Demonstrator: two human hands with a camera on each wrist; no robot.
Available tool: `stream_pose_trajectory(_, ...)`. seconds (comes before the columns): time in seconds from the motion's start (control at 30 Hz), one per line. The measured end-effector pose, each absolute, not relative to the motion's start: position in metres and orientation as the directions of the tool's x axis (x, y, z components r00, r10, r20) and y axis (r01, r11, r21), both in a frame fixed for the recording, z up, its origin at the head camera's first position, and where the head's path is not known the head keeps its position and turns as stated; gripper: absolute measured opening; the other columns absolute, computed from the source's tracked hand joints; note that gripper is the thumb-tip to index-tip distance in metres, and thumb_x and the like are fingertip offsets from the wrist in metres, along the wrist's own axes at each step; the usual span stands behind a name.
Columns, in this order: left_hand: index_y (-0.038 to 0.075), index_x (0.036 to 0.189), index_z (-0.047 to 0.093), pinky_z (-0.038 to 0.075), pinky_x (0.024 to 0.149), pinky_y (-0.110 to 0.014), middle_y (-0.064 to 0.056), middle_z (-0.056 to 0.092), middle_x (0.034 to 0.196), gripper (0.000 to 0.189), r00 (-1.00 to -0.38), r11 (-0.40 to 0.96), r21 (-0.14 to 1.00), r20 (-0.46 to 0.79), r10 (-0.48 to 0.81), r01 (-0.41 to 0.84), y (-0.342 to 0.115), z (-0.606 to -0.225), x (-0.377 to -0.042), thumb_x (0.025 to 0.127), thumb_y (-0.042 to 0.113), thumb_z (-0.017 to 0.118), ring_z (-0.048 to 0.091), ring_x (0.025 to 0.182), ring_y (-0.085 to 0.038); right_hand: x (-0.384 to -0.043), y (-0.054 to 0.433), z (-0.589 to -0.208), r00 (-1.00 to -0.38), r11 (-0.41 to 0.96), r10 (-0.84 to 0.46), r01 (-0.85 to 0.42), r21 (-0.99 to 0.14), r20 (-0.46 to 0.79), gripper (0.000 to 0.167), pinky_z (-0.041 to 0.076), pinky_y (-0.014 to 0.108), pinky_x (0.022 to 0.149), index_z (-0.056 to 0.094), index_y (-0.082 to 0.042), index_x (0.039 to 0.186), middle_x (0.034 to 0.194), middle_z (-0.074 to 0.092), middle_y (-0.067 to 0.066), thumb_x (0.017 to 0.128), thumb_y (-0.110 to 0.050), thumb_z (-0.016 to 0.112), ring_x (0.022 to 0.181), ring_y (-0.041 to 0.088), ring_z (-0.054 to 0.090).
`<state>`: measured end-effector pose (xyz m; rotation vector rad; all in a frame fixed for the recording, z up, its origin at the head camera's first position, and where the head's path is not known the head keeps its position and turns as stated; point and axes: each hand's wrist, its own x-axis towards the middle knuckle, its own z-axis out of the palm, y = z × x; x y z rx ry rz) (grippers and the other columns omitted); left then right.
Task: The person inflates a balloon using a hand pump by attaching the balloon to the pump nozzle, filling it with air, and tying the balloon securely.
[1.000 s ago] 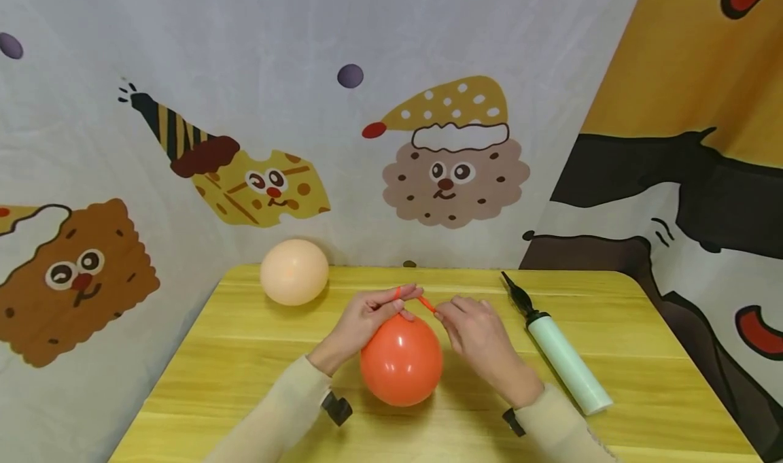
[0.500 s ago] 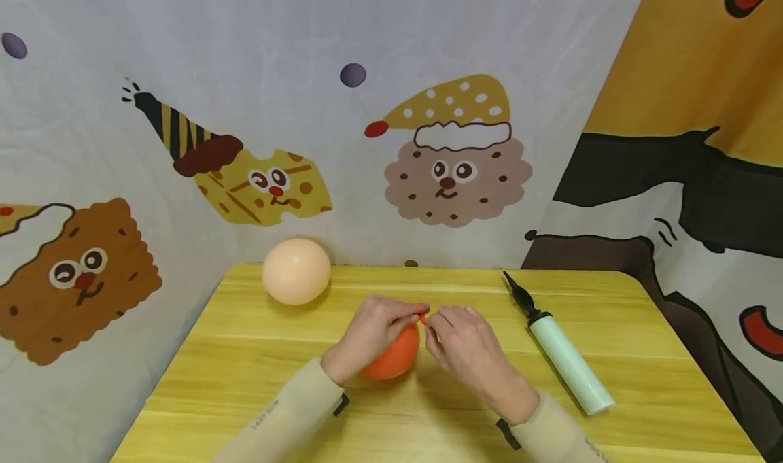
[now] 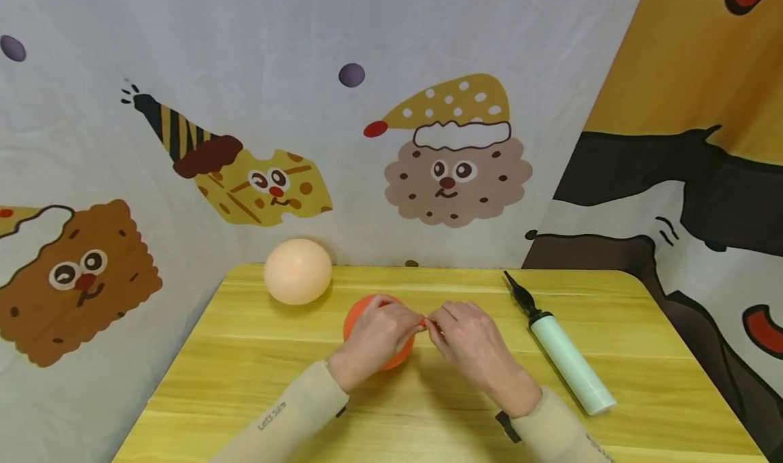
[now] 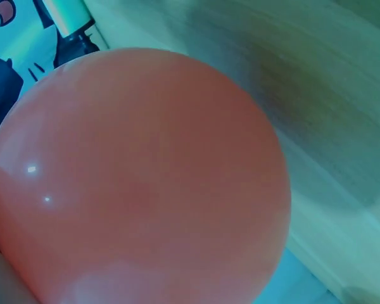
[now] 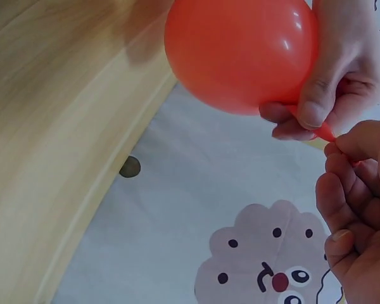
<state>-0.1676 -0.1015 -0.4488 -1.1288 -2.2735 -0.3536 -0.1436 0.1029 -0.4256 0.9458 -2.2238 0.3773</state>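
An inflated orange-red balloon [image 3: 400, 358] is partly covered by my left hand [image 3: 378, 332] in the head view. In the right wrist view, the left thumb and fingers pinch the neck of the balloon [image 5: 240, 54] just below its round body. My right hand [image 3: 474, 344] pinches the far end of the stretched neck between thumb and forefinger, its other fingers curled. The two hands' fingertips are close together. The balloon [image 4: 145, 177] fills most of the left wrist view and hides nearly all of the left hand there.
A peach balloon [image 3: 298, 272] rests at the back left of the wooden table [image 3: 257, 354]. To the right lies a pale green hand pump [image 3: 571, 362] with a black nozzle, pointing away. A cartoon-printed cloth [image 3: 293, 55] hangs behind the table.
My left hand has turned over, palm down, and the balloon has swung left beneath it. The stretched neck between the hands looks shorter. My right hand has shifted only slightly.
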Motion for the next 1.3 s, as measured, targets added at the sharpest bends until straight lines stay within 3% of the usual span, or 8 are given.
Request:
stream_pose_trajectory(0.4, 0.018, 0.091, 0.078, 0.051, 0.085, -0.032, 0.010, 0.072, 0.083, 0.007, -0.511, 0.600, 0.032, 0.562, 0.650, 0.799, -0.099, -0.452, -0.166, 0.097, 0.022, 0.076, 0.070, 0.082, -0.008, -0.148, 0.106, -0.426, -0.511, 0.684, -0.556, -0.729, 0.012, 0.656, 0.013, 0.049, 0.030, 0.061, 0.070, -0.007, 0.090, 0.082, 0.064, 0.000, 0.088, -0.013, 0.082, 0.071, 0.016, 0.061)
stream_pose_trajectory(0.53, 0.017, 0.091, 0.079, 0.051, 0.084, -0.033, 0.008, 0.075, 0.085, 0.004, -0.544, 0.568, 0.153, 0.563, 0.622, 0.808, -0.099, -0.451, -0.167, 0.095, 0.019, 0.077, 0.071, 0.081, -0.008, -0.150, 0.106, -0.426, -0.528, 0.666, -0.545, -0.744, -0.047, 0.651, 0.013, 0.050, 0.030, 0.062, 0.070, -0.008, 0.090, 0.083, 0.064, -0.001, 0.088, -0.011, 0.082, 0.072, 0.014, 0.059)
stream_pose_trajectory(0.67, 0.015, 0.092, 0.080, 0.050, 0.086, -0.035, 0.007, 0.077, 0.089, 0.007, -0.614, 0.495, 0.365, 0.522, 0.592, 0.788, -0.099, -0.450, -0.169, 0.096, 0.014, 0.074, 0.072, 0.082, -0.005, -0.152, 0.105, -0.425, -0.591, 0.646, -0.517, -0.744, -0.171, 0.619, 0.011, 0.052, 0.030, 0.066, 0.070, -0.011, 0.089, 0.082, 0.064, -0.004, 0.090, -0.011, 0.081, 0.072, 0.011, 0.058)
stream_pose_trajectory(0.83, 0.014, 0.093, 0.080, 0.050, 0.091, -0.034, 0.010, 0.077, 0.091, 0.013, -0.716, 0.417, 0.612, 0.394, 0.577, 0.672, -0.102, -0.449, -0.173, 0.100, 0.012, 0.069, 0.068, 0.086, -0.003, -0.153, 0.109, -0.426, -0.744, 0.622, -0.438, -0.656, -0.426, 0.505, 0.006, 0.053, 0.028, 0.067, 0.073, -0.014, 0.095, 0.088, 0.065, -0.008, 0.099, -0.018, 0.071, 0.076, 0.007, 0.057)
stream_pose_trajectory(0.93, 0.013, 0.096, 0.080, 0.054, 0.093, -0.032, 0.007, 0.077, 0.095, 0.015, -0.761, 0.312, 0.787, 0.284, 0.582, 0.533, -0.107, -0.450, -0.175, 0.102, 0.014, 0.066, 0.069, 0.093, -0.007, -0.154, 0.115, -0.428, -0.807, 0.572, -0.401, -0.590, -0.570, 0.434, 0.014, 0.054, 0.027, 0.069, 0.076, -0.014, 0.107, 0.096, 0.069, -0.006, 0.105, -0.020, 0.063, 0.081, 0.007, 0.060)
stream_pose_trajectory(1.03, 0.008, 0.102, 0.079, 0.057, 0.092, -0.034, -0.001, 0.078, 0.098, 0.018, -0.762, 0.164, 0.913, 0.202, 0.616, 0.374, -0.112, -0.449, -0.176, 0.105, 0.016, 0.063, 0.071, 0.100, -0.014, -0.156, 0.119, -0.430, -0.818, 0.504, -0.413, -0.572, -0.647, 0.401, 0.019, 0.055, 0.028, 0.071, 0.077, -0.014, 0.116, 0.102, 0.071, -0.004, 0.106, -0.020, 0.062, 0.084, 0.008, 0.060)
stream_pose_trajectory(1.13, 0.002, 0.106, 0.077, 0.057, 0.094, -0.036, -0.008, 0.077, 0.099, 0.023, -0.738, 0.056, 0.961, 0.170, 0.653, 0.271, -0.117, -0.449, -0.178, 0.106, 0.018, 0.060, 0.070, 0.104, -0.017, -0.156, 0.119, -0.429, -0.809, 0.438, -0.444, -0.571, -0.694, 0.386, 0.017, 0.052, 0.027, 0.069, 0.079, -0.018, 0.115, 0.103, 0.072, -0.008, 0.102, -0.019, 0.068, 0.083, 0.008, 0.058)
stream_pose_trajectory(1.3, -0.006, 0.104, 0.072, 0.056, 0.099, -0.041, -0.004, 0.076, 0.098, 0.029, -0.697, -0.056, 0.977, 0.185, 0.693, 0.203, -0.120, -0.449, -0.180, 0.107, 0.019, 0.059, 0.068, 0.107, -0.018, -0.153, 0.117, -0.426, -0.811, 0.394, -0.451, -0.556, -0.732, 0.373, 0.012, 0.053, 0.030, 0.070, 0.081, -0.023, 0.107, 0.100, 0.072, -0.014, 0.098, -0.020, 0.074, 0.085, 0.009, 0.060)
